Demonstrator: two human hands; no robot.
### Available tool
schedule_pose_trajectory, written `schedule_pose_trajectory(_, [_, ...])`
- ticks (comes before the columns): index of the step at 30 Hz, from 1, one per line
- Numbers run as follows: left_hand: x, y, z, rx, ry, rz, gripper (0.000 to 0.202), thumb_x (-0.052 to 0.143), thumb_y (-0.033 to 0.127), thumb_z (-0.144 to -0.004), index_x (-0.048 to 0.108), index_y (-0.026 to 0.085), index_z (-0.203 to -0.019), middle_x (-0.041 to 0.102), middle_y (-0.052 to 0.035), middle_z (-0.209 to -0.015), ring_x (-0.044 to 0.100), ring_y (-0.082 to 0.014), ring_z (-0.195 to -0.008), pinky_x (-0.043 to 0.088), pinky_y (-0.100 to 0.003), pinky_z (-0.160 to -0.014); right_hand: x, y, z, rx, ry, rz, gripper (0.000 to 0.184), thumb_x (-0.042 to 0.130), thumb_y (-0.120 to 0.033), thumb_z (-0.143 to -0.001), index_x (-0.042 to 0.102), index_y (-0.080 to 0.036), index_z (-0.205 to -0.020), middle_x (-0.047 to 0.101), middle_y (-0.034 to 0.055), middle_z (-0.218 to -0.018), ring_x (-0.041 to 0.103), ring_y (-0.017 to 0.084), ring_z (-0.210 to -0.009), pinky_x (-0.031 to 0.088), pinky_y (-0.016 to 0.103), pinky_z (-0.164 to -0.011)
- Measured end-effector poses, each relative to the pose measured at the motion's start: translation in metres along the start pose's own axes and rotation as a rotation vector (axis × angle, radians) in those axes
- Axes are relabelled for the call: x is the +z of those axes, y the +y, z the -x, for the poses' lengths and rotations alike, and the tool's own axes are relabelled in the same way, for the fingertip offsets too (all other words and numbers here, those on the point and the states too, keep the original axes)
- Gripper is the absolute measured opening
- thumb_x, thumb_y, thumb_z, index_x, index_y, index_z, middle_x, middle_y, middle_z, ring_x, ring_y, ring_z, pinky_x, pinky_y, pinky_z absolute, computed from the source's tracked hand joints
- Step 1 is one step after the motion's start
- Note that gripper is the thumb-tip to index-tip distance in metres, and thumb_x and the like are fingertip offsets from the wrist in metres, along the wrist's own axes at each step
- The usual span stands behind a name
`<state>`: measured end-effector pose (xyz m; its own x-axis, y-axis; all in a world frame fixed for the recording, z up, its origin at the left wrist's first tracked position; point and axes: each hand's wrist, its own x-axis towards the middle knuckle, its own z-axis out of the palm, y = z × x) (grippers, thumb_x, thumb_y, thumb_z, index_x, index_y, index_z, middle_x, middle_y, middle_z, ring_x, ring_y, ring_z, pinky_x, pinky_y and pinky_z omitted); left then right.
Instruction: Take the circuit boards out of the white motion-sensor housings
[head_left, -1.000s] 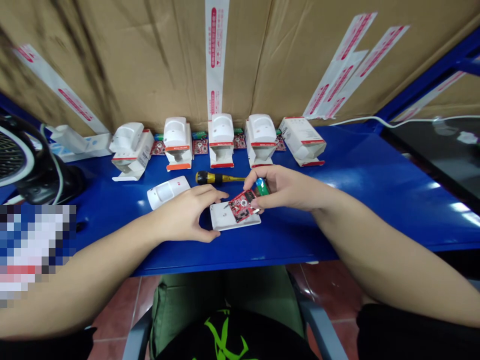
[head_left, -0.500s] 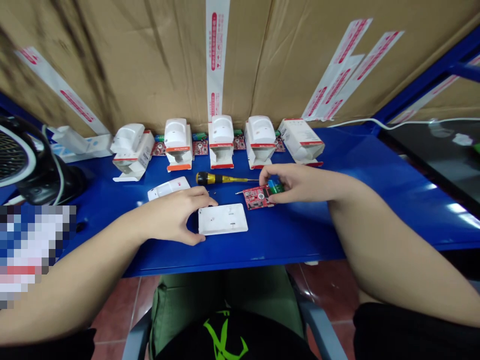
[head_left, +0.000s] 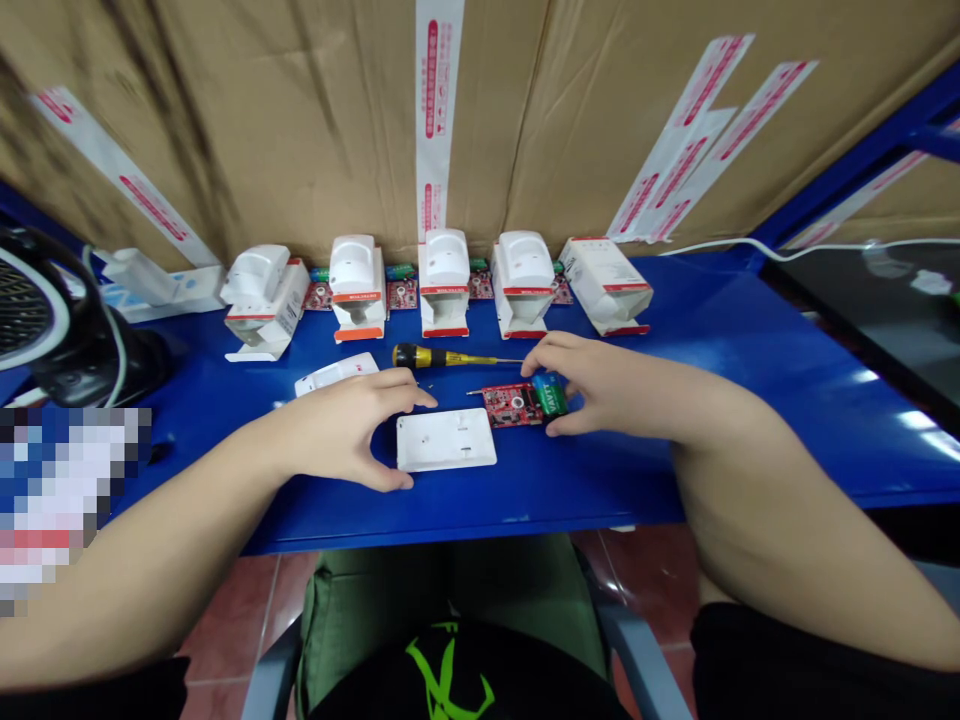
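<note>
My right hand pinches the green battery end of a red circuit board, which lies flat on the blue table. Just left of the board sits a white back plate, inside face up. My left hand curls round that plate's left edge, thumb at the near side and fingers at the far side. A yellow-and-black screwdriver lies just behind both hands. A white sensor cover rests behind my left hand.
Along the cardboard wall stands a row of white sensors on small boxes, with red boards between them. One closed box lies at the right end. A black fan is at the far left. A white cable runs along the right.
My right hand lifted the red board off the white plate, carried it right and set it down on the table. My left hand stayed on the plate.
</note>
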<state>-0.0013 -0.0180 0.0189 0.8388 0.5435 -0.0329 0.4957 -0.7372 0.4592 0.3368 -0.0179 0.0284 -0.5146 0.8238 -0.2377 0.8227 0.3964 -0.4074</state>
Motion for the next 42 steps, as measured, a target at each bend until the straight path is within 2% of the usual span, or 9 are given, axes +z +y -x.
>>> schedule_pose_trajectory(5, [-0.012, -0.001, 0.006, 0.106, 0.248, -0.054, 0.039, 0.076, 0.04, -0.094, 0.07, 0.018, -0.126, 0.075, -0.008, -0.112, 0.073, -0.0237, -0.1, 0.059, -0.035, -0.09, 0.002, -0.002, 0.0, 0.002, -0.026, 0.081, 0.036, 0.08, -0.026, -0.077, 0.072, -0.02, -0.112, 0.072, 0.0108, -0.116, 0.072, 0.031, -0.104, 0.058, 0.043, -0.093])
schedule_pose_trajectory(8, [-0.02, -0.004, 0.008, 0.08, 0.414, -0.13, 0.025, 0.071, 0.039, -0.097, 0.07, 0.019, -0.113, 0.072, -0.0048, -0.096, 0.071, -0.0208, -0.086, 0.058, -0.034, -0.082, 0.003, -0.001, 0.0, -0.004, -0.015, 0.126, 0.035, 0.08, -0.027, -0.078, 0.076, -0.019, -0.112, 0.075, 0.012, -0.117, 0.074, 0.034, -0.106, 0.059, 0.045, -0.096])
schedule_pose_trajectory(10, [-0.023, -0.006, 0.009, 0.044, 0.467, -0.167, 0.023, 0.069, 0.041, -0.097, 0.07, 0.02, -0.107, 0.069, -0.0034, -0.089, 0.069, -0.0204, -0.08, 0.058, -0.034, -0.079, 0.004, 0.0, 0.001, -0.012, -0.013, 0.171, 0.036, 0.081, -0.028, -0.078, 0.078, -0.018, -0.113, 0.076, 0.0133, -0.119, 0.075, 0.035, -0.108, 0.059, 0.048, -0.099])
schedule_pose_trajectory(17, [-0.041, -0.016, 0.017, -0.181, 0.352, -0.287, 0.033, 0.064, 0.053, -0.092, 0.068, 0.023, -0.105, 0.073, -0.0068, -0.1, 0.072, -0.0282, -0.094, 0.061, -0.044, -0.09, 0.005, -0.002, 0.001, -0.069, 0.015, 0.168, 0.05, 0.088, -0.035, -0.078, 0.079, -0.018, -0.124, 0.077, 0.0151, -0.128, 0.073, 0.038, -0.117, 0.06, 0.05, -0.101])
schedule_pose_trajectory(21, [-0.047, -0.029, 0.026, -0.218, 0.31, -0.318, 0.04, 0.068, 0.057, -0.087, 0.067, 0.028, -0.113, 0.074, -0.0087, -0.113, 0.072, -0.0342, -0.106, 0.062, -0.051, -0.098, 0.005, -0.004, 0.0, -0.088, -0.011, 0.156, 0.04, 0.085, -0.027, -0.082, 0.078, -0.018, -0.12, 0.076, 0.0145, -0.127, 0.074, 0.037, -0.116, 0.06, 0.048, -0.099])
schedule_pose_trajectory(27, [-0.039, -0.041, 0.027, -0.362, 0.199, -0.341, 0.066, 0.076, 0.064, -0.077, 0.067, 0.024, -0.13, 0.072, -0.0166, -0.123, 0.071, -0.0444, -0.116, 0.058, -0.062, -0.107, 0.007, -0.004, -0.002, -0.081, -0.045, 0.161, 0.033, 0.08, -0.019, -0.083, 0.075, -0.018, -0.116, 0.075, 0.0136, -0.123, 0.073, 0.034, -0.113, 0.059, 0.046, -0.097])
schedule_pose_trajectory(33, [-0.034, -0.036, 0.022, -0.516, 0.077, -0.316, 0.08, 0.08, 0.063, -0.071, 0.066, 0.02, -0.138, 0.07, -0.0181, -0.131, 0.069, -0.0449, -0.125, 0.056, -0.059, -0.113, 0.009, -0.003, -0.002, -0.087, -0.047, 0.141, 0.03, 0.076, -0.018, -0.083, 0.074, -0.018, -0.114, 0.074, 0.0134, -0.119, 0.071, 0.034, -0.111, 0.059, 0.045, -0.094])
schedule_pose_trajectory(37, [-0.032, -0.04, 0.026, -0.454, 0.085, -0.336, 0.073, 0.078, 0.051, -0.077, 0.063, 0.018, -0.14, 0.073, -0.0156, -0.121, 0.075, -0.0393, -0.112, 0.063, -0.054, -0.101, 0.009, 0.0, -0.002, -0.114, -0.025, 0.12, 0.028, 0.076, -0.02, -0.082, 0.074, -0.021, -0.11, 0.075, 0.012, -0.118, 0.072, 0.033, -0.109, 0.059, 0.045, -0.093])
schedule_pose_trajectory(42, [-0.032, -0.051, 0.031, -0.307, 0.17, -0.322, 0.06, 0.076, 0.041, -0.08, 0.065, 0.019, -0.135, 0.077, -0.0096, -0.105, 0.078, -0.0287, -0.086, 0.064, -0.038, -0.074, 0.006, 0.0, -0.001, -0.117, -0.026, 0.12, 0.037, 0.082, -0.023, -0.08, 0.074, -0.022, -0.116, 0.076, 0.0117, -0.122, 0.073, 0.034, -0.111, 0.06, 0.047, -0.096])
